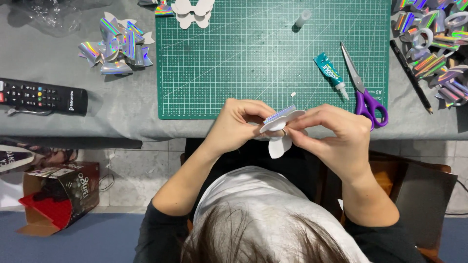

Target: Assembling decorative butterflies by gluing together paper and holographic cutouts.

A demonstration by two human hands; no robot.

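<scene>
White foam bow piece [280, 132] sits pinched between our left hand [239, 124] and right hand [336, 134], both closed on it with fingertips just past the near edge of the green cutting mat [219, 73], where glue tube [331, 73] and purple scissors [365, 92] lie.

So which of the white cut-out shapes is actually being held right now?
The white bow-shaped piece at the table's near edge, pinched between the left hand and right hand. The other white cut-outs lie untouched at the far edge of the green cutting mat.
</scene>
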